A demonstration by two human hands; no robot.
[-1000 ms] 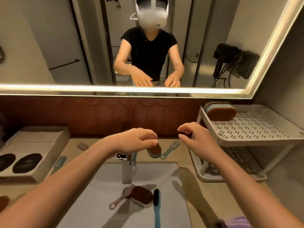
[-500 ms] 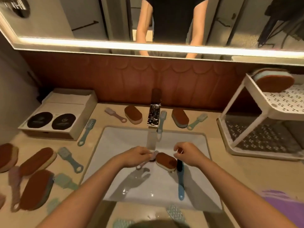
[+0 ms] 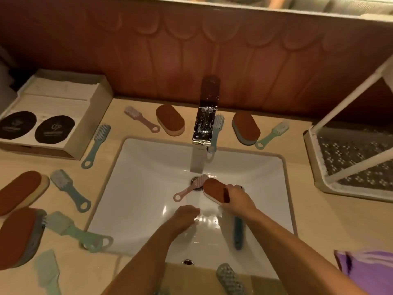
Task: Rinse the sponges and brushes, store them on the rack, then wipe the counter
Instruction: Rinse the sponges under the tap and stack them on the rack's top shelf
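Keep splashes off the counter (image 3: 308, 220) (smooth, beige, stone-like) by working low in the glossy white rectangular sink (image 3: 148, 167), close to the drain. Save the perforated white rack (image 3: 350, 165) at the right for pieces already squeezed out. Left hand (image 3: 185, 213) low in the sink with fingers bent under; impossible to tell whether pinching anything. Right hand (image 3: 239, 200) wrapped by thumb and fingers round the near end of the sponge (image 3: 213, 188), down by the drain. Better to squeeze and release it several times below the chrome tap (image 3: 204, 124) than merely to wet it, judging by the soft body: oval, rough brown face over pale foam. Then the slim plastic pieces, both lying in the sink: pink brush (image 3: 189, 189) just beside the sponge, blue brush (image 3: 238, 233) under the right forearm. Rinse bristles downward.
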